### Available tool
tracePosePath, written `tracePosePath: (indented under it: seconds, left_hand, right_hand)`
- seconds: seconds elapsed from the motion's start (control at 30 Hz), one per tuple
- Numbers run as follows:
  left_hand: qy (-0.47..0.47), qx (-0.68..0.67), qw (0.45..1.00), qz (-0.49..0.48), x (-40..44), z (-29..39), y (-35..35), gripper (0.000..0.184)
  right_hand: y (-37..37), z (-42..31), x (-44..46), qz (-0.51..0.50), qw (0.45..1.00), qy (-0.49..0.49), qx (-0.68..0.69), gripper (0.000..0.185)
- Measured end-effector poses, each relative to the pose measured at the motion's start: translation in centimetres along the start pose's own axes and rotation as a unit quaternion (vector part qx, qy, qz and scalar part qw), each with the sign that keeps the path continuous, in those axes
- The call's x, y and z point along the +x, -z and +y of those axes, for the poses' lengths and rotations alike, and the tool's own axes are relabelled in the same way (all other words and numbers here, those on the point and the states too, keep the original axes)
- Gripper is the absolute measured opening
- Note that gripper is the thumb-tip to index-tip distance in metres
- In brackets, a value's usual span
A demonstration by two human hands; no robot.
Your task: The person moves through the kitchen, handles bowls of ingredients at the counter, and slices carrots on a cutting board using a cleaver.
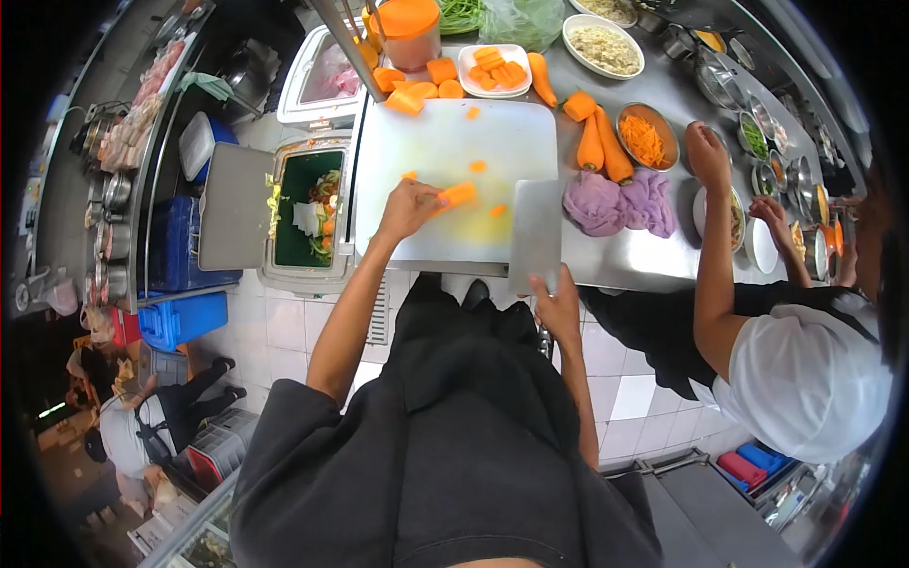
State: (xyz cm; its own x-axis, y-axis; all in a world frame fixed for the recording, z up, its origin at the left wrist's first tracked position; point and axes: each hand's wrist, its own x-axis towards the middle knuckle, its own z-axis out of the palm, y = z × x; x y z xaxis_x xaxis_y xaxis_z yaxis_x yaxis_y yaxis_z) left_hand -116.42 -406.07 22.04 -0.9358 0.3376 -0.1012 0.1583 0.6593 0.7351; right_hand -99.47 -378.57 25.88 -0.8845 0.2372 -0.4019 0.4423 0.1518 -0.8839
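In the head view, my left hand (409,210) pinches a carrot piece (459,195) over the white cutting board (445,133). My right hand (557,303) is closed round the handle of a broad cleaver (537,232), whose blade lies across the board's right edge. Small carrot bits (478,167) are scattered over the yellow-stained board. Several thick carrot chunks (419,90) sit along its back left edge. Behind the board stands a white plate (467,74) of cut carrot pieces.
A green-lined bin (284,248) with vegetable scraps adjoins the board's left side. To the right lie whole carrots (590,147), a crumpled purple cloth (597,204) and a bowl of shredded carrot (644,140). A co-worker in a white cap (805,379) works close by on the right.
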Motion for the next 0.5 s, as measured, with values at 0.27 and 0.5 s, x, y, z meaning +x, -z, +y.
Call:
tracePosePath:
  seconds: [0.27, 0.5]
  left_hand:
    - [0.09, -0.259, 0.96, 0.051, -0.7, -1.4, -1.4, 0.026]
    - [0.13, -0.232, 0.963, 0.038, -0.7, -0.5, -1.7, 0.018]
  right_hand:
    - [-3.1, -3.2, 1.9, -0.126, 0.992, -0.016, 0.004, 0.028]
    - [-5.0, -0.7, 4.3, -0.091, 0.989, 0.067, -0.094, 0.036]
